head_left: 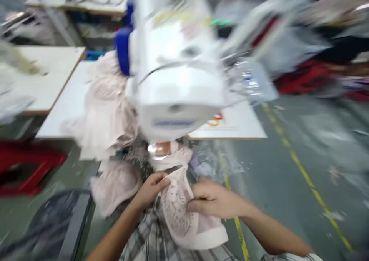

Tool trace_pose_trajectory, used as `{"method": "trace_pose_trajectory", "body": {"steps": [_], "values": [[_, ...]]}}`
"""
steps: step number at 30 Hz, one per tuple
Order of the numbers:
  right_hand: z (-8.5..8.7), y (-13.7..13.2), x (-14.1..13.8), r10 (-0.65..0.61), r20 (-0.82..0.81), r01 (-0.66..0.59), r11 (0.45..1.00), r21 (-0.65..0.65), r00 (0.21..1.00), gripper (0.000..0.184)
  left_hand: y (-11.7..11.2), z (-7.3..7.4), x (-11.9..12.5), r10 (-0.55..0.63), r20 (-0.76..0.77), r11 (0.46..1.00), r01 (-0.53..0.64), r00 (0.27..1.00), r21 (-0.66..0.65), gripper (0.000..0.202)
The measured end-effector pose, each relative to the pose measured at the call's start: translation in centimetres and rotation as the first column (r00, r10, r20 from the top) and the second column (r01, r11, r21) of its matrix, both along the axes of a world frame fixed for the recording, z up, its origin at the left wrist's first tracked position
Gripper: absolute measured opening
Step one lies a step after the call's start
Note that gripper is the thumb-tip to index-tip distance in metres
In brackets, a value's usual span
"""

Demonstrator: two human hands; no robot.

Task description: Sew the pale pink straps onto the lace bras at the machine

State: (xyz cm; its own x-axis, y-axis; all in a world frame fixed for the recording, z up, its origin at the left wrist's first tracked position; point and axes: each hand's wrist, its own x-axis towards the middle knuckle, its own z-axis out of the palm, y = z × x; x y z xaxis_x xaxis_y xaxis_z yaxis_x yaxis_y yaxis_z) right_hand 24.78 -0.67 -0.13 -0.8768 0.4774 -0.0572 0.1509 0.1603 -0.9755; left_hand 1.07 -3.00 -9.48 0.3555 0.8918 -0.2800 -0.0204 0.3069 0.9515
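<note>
both hands (184,197) clenched on pale lace piece (184,215), below the table edge (225,138)

- lace piece (184,211): thin pale pink cloth with an openwork patterned face that looks rough; a plain, smoother band runs along its lower edge
- cloth pile (106,107): same pale pink fabric, soft, matt, crumpled
- sewing machine (178,84): white shell, smooth and glossy; too blurred to tell painted metal from plastic
- blue cover (122,51): smooth plastic, slight sheen
- metal disc (158,150): polished, mirror-bright
- table (66,103): smooth matt white top, wood-coloured edge strip
- plaid cloth (150,238): woven, matt, grey-white check
- clear bag (210,163): thin plastic film, shiny, wrinkled
- floor (288,145): smooth grey-green coating, dull sheen, yellow painted line
</note>
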Motion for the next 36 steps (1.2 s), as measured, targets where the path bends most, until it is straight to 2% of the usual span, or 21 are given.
{"method": "trace_pose_trajectory", "body": {"steps": [2,4,5,6,7,8,9,10,12,13,14,16,18,23,25,28,30,31,33,34,36], "values": [[2.0,0.8,1.9,-0.039,0.039,0.045,0.982,-0.186,0.998,0.040,2.1,1.3,2.2,-0.034,0.094,0.999,0.037,0.995,-0.032,0.036],[2.8,2.1,3.9,-0.007,0.102,0.032,0.970,-0.240,0.995,0.043,3.9,2.4,3.6,-0.006,0.150,0.997,0.017,0.989,-0.072,0.030],[2.7,3.1,4.9,-0.022,0.162,0.049,0.985,-0.164,0.987,0.040,4.6,2.8,4.1,0.018,0.125,0.996,-0.008,0.992,-0.084,0.030],[2.4,4.4,5.9,-0.114,0.247,0.121,0.992,-0.014,0.962,0.034,5.1,3.0,4.4,0.044,0.056,0.997,-0.040,0.997,-0.071,0.032],[2.0,6.0,6.9,-0.278,0.317,0.229,0.956,0.181,0.907,0.029,5.4,3.1,4.6,0.061,-0.042,0.997,-0.063,0.997,-0.042,0.036],[1.4,8.0,7.9,-0.499,0.351,0.359,0.846,0.393,0.792,0.024,5.5,3.2,4.7,0.065,-0.143,0.998,-0.067,0.988,-0.004,0.040],[0.7,10.2,9.0,-0.742,0.340,0.504,0.652,0.566,0.577,0.022,5.4,3.2,4.8,0.058,-0.230,0.998,-0.051,0.972,0.036,0.044],[0.1,12.7,10.0,-0.849,0.303,0.580,0.519,0.628,0.432,0.025,5.2,3.1,4.9,0.044,-0.289,0.997,-0.022,0.956,0.077,0.046],[-1.0,17.4,12.0,-0.929,0.259,0.652,0.370,0.662,0.264,0.037,4.4,3.1,5.1,0.018,-0.336,0.987,0.037,0.942,0.156,0.047],[-1.6,19.5,12.8,-0.945,0.257,0.671,0.326,0.666,0.204,0.037,3.9,3.2,5.2,0.026,-0.339,0.980,0.044,0.940,0.196,0.046],[-2.2,21.2,13.5,-0.948,0.266,0.683,0.310,0.662,0.173,0.035,3.3,3.3,5.3,0.058,-0.342,0.971,0.026,0.938,0.237,0.045],[-3.2,23.6,14.5,-0.945,0.290,0.702,0.312,0.641,0.155,0.028,2.4,3.5,5.3,0.133,-0.359,0.954,-0.021,0.924,0.297,0.045],[-4.0,24.6,15.0,-0.943,0.290,0.726,0.315,0.612,0.165,0.021,1.6,3.7,5.1,0.176,-0.398,0.943,-0.038,0.900,0.331,0.046],[-3.5,23.9,15.8,-0.952,0.191,0.838,0.303,0.454,0.240,0.032,1.3,4.1,5.1,0.175,-0.444,0.930,0.001,0.879,0.368,0.043],[-2.7,22.8,15.5,-0.933,0.140,0.872,0.360,0.330,0.332,0.037,1.6,4.5,5.5,0.182,-0.450,0.922,0.007,0.874,0.387,0.035],[-1.8,19.3,13.3,-0.868,0.075,0.854,0.497,0.154,0.491,0.044,1.9,5.4,6.3,0.223,-0.499,0.882,0.045,0.838,0.470,0.028],[-1.7,15.7,10.7,-0.811,0.001,0.810,0.585,-0.032,0.585,0.044,2.1,6.6,6.6,0.226,-0.534,0.792,0.166,0.815,0.588,0.030],[-1.7,13.7,9.2,-0.785,-0.068,0.765,0.616,-0.190,0.615,0.044,2.2,7.3,6.5,0.222,-0.548,0.718,0.245,0.807,0.652,0.029],[-1.6,10.0,6.4,-0.744,-0.167,0.619,0.640,-0.456,0.646,0.045,2.5,8.8,5.9,0.275,-0.558,0.550,0.348,0.783,0.759,0.032],[-1.6,8.6,5.2,-0.734,-0.189,0.566,0.638,-0.522,0.652,0.045,2.7,9.5,5.3,0.340,-0.570,0.503,0.368,0.748,0.782,0.033],[-1.5,6.8,3.2,-0.705,-0.181,0.528,0.653,-0.543,0.686,0.043,3.2,10.4,3.9,0.501,-0.628,0.507,0.386,0.596,0.771,0.035]]}}
